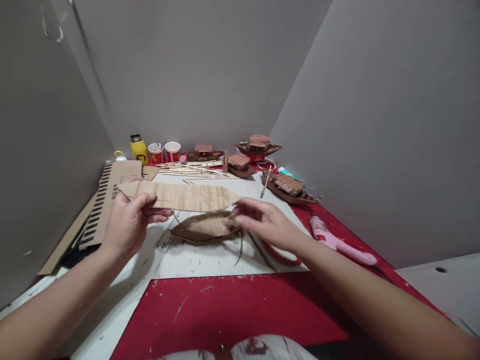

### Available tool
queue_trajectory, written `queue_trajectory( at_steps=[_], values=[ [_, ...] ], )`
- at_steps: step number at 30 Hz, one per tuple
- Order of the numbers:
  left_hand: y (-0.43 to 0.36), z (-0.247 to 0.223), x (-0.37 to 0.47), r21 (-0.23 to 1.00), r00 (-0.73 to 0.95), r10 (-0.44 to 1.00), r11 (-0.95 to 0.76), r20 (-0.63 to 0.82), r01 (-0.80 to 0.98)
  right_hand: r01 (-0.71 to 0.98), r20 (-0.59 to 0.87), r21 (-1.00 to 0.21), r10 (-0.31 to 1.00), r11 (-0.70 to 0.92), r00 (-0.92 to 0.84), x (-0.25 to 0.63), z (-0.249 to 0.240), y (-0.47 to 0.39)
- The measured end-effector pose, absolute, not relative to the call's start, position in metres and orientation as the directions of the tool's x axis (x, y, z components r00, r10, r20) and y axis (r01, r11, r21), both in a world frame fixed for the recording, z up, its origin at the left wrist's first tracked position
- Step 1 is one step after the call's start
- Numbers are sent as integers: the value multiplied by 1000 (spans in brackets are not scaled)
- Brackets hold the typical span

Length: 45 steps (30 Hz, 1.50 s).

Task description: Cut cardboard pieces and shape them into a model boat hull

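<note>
A long tan cardboard piece (191,196), pointed at its ends, is held up level above the work surface. My left hand (129,215) grips its left part between thumb and fingers. At the right tip, my right hand (264,220) has its fingers closed on the piece's end; the exact contact of the fingertips is partly hidden. Just below lies a small cardboard boat hull (198,232) with dark edges and a lighter floor. The right hand's lower fingers overlap the hull's right end, and I cannot tell whether they touch it.
Several brown model boats (290,187) stand at the back and right. Thin wooden sticks (191,169) lie behind the hands. A pink glue gun (341,245) rests at right, flat cardboard (107,205) at left. Paper cups (172,151) and a yellow bottle (138,149) stand by the wall.
</note>
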<state>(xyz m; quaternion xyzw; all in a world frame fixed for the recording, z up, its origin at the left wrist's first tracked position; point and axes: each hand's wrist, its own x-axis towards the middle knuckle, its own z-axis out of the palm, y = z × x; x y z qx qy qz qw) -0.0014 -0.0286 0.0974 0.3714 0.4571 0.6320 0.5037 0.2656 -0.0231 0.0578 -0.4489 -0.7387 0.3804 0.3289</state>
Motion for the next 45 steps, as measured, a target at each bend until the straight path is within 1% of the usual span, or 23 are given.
queue_trajectory(
  at_steps=[1,2,3,4,6,8,12,15,18,22,26,28,31,33,35,38,40,41,42,43,45],
  values=[
    [-30,92,3,954,-193,981,-53,-5,-295,255,83,-951,940,174,-330,266,58,-24],
    [-31,87,7,958,-162,986,-25,-23,-286,111,27,-992,953,64,-303,266,58,-25],
    [-33,82,11,963,-123,991,12,-46,-270,3,-16,-1000,960,-16,-281,265,57,-26],
    [-34,77,15,969,-81,994,47,-68,-242,-62,-45,-996,966,-63,-256,264,56,-26],
    [-35,71,19,980,11,994,111,-111,-163,-82,-78,-992,976,-97,-203,263,52,-23],
    [-34,68,19,985,67,987,149,-143,-87,-35,-111,-992,977,-119,-184,266,49,-17],
    [-25,68,7,988,44,987,152,-153,31,93,-158,-985,969,-142,-190,281,47,-3],
    [-17,62,0,978,79,984,148,-161,148,235,-183,-963,963,-135,-197,288,49,4],
    [-12,52,-3,947,141,983,66,-115,313,395,-198,-914,954,-97,-225,289,50,8],
    [-7,44,-4,828,211,977,-102,-20,552,545,-143,-838,953,27,-267,288,47,12],
    [-6,44,-5,686,237,971,-178,9,705,641,-120,-760,946,107,-300,286,45,14],
    [-7,46,-5,605,245,969,-207,21,769,718,-113,-679,945,152,-307,283,47,13],
    [-10,49,-2,479,247,968,-231,29,847,842,-68,-487,951,232,-301,278,52,12],
    [-13,49,0,395,256,965,-256,52,882,892,-34,-358,951,275,-306,275,55,12],
    [-15,46,2,317,295,951,-308,90,897,917,-18,-253,946,307,-322,274,56,12],
    [-18,41,3,194,354,923,-379,154,905,930,-19,-148,939,337,-344,272,55,13],
    [-19,38,3,146,364,913,-392,184,908,931,-20,-107,935,349,-353,271,54,13],
    [-18,37,2,150,364,911,-394,195,907,931,-22,-94,934,353,-357,270,54,13],
    [-17,37,1,178,359,911,-395,202,901,931,-27,-86,934,354,-357,270,54,13],
    [-15,38,0,232,347,915,-391,207,891,932,-32,-80,933,355,-358,270,54,13],
    [-10,42,-4,393,301,934,-355,194,848,930,-35,-65,930,362,-365,269,55,12]
  ],
)
